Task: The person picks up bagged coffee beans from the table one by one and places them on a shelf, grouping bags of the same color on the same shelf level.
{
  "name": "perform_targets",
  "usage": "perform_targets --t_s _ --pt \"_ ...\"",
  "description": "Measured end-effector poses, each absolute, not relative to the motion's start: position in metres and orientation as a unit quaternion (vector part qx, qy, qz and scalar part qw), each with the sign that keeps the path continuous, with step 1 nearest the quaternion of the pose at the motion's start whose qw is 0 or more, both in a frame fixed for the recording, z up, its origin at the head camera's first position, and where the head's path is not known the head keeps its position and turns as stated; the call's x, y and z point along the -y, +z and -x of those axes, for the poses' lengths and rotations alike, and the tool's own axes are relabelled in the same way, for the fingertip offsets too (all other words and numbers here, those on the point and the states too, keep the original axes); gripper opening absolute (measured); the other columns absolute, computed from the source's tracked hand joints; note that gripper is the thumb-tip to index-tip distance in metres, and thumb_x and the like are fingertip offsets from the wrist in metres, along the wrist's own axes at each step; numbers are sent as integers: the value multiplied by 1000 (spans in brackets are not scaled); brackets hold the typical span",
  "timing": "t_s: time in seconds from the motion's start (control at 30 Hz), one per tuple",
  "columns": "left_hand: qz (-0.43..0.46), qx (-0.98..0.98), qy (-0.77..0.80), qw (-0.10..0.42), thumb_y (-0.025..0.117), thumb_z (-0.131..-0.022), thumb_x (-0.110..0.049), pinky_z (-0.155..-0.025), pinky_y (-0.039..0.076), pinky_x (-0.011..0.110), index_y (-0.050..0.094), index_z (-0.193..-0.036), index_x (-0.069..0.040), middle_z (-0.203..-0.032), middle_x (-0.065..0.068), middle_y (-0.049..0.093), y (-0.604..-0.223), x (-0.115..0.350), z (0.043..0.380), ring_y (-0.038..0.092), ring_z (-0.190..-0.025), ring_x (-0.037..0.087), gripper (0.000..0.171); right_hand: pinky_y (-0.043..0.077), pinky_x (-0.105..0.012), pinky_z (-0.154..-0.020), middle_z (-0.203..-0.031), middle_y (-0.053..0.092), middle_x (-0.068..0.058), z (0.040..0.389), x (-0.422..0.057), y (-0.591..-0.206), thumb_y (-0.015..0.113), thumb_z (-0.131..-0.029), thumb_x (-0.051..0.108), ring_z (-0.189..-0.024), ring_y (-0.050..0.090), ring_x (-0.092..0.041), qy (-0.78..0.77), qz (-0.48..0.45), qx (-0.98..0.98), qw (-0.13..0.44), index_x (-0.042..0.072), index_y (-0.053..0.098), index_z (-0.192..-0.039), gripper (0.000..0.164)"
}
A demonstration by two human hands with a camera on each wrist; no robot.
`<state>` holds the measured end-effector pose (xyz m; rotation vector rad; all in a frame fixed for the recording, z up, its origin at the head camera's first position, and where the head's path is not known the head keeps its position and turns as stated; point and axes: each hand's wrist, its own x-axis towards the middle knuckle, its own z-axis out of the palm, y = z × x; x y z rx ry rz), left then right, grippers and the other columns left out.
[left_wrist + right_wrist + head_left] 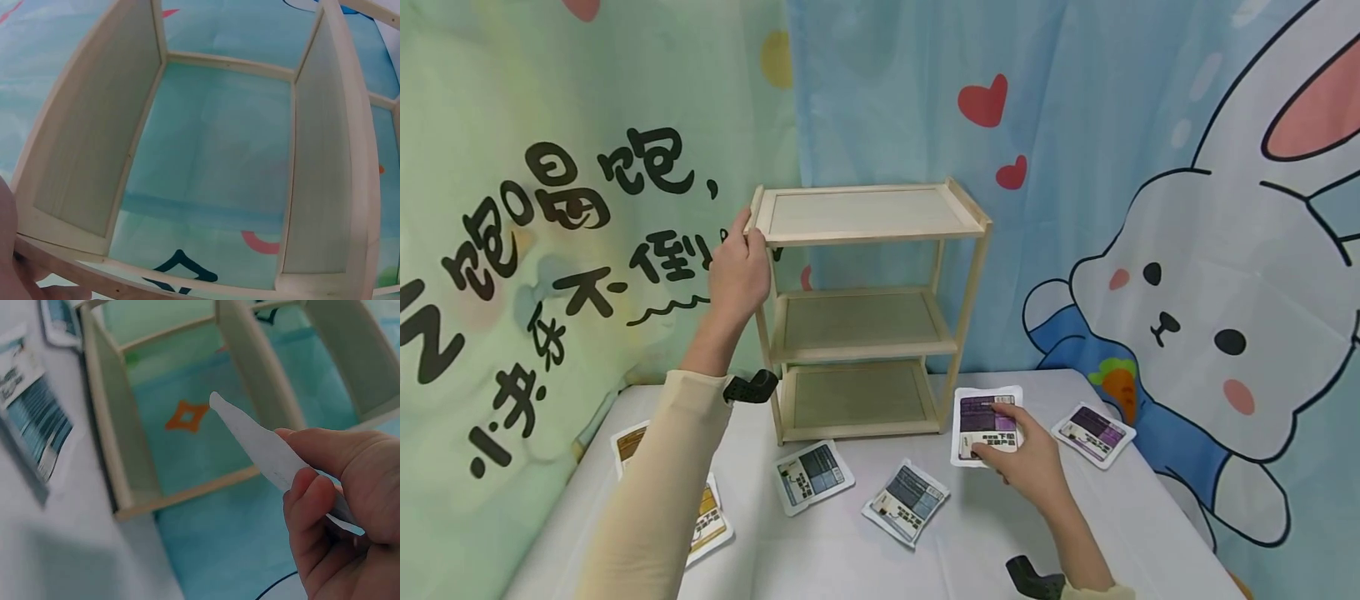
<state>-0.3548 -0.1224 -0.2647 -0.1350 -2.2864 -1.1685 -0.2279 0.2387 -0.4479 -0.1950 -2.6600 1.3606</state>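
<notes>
A pale wooden three-tier shelf (872, 212) stands upright on the table. My left hand (739, 271) grips its upper left corner; in the left wrist view only part of that hand (37, 281) shows, at the frame's rail. To the right of the shelf, my right hand (1033, 454) pinches a flat white sachet (977, 425) with a purple label, held above the table. Edge-on, the same sachet (253, 444) shows between thumb and fingers in the right wrist view. Another purple-labelled sachet (1093, 435) lies right of that hand.
Two sachets with blue-grey labels, one (814, 475) by the shelf's front and one (907, 502) nearer me, lie on the white tablecloth (805, 554). Yellow-brown sachets (709, 525) at the left are partly hidden by my left sleeve. Printed curtains (887, 100) hang behind.
</notes>
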Motion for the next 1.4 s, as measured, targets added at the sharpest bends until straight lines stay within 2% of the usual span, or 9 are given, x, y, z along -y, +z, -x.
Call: perform_targets --t_s 0.23,0.47,0.67,0.9,1.0,1.13,1.23,1.4 --pt "47 858 -422 290 23 -102 -33 -62 39 41 34 -152 -14 -134 20 54 -266 122 356 46 -67 31 55 48 -28 -49 -128 48 -24 224 -221 -419 80 -81 27 -61 56 -21 461 33 882 97 15 44 -144 74" --pt "53 856 -424 292 24 -103 -31 -58 37 40 35 -152 -13 -119 22 60 -268 122 357 43 -61 30 53 50 -29 -48 -120 52 -23 216 -203 -377 81 -80 22 -60 56 -24 485 -24 865 125 16 46 -142 71" --pt "54 856 -424 290 24 -103 -31 -62 40 42 34 -152 -12 -129 22 57 -269 122 357 48 -68 31 53 47 -31 -45 -106 58 -21 216 -188 -342 81 -80 19 -54 55 -23 509 -82 845 143 18 48 -141 69" --pt "60 855 -427 289 24 -104 -31 -59 37 40 34 -152 -12 -128 22 57 -268 123 356 46 -64 30 52 46 -31 -43 -104 57 -19 230 -164 -299 80 -80 13 -54 54 -22 532 -145 817 169 17 50 -139 67" --pt "60 855 -429 286 24 -104 -31 -62 39 42 33 -152 -12 -132 22 55 -268 123 356 48 -68 32 53 47 -31 -44 -103 56 -18 237 -150 -280 80 -80 12 -53 54 -22 543 -174 803 175 16 50 -139 66" --pt "61 855 -432 282 24 -104 -31 -71 44 48 33 -152 -12 -138 21 50 -268 123 355 55 -84 35 53 47 -31 -44 -101 55 -17 247 -133 -253 80 -80 12 -55 54 -23 548 -200 793 178 16 51 -139 65" --pt "62 855 -432 280 23 -104 -31 -77 45 51 32 -153 -12 -140 21 49 -268 123 356 57 -94 37 53 47 -32 -43 -102 55 -14 257 -121 -231 81 -79 11 -56 54 -24 547 -213 788 188 16 53 -136 64" --pt "57 857 -429 279 23 -104 -31 -83 45 52 32 -153 -11 -141 21 48 -267 123 356 56 -100 36 54 47 -34 -44 -107 55 -8 278 -101 -197 81 -78 13 -56 54 -24 540 -229 787 190 19 54 -134 63"
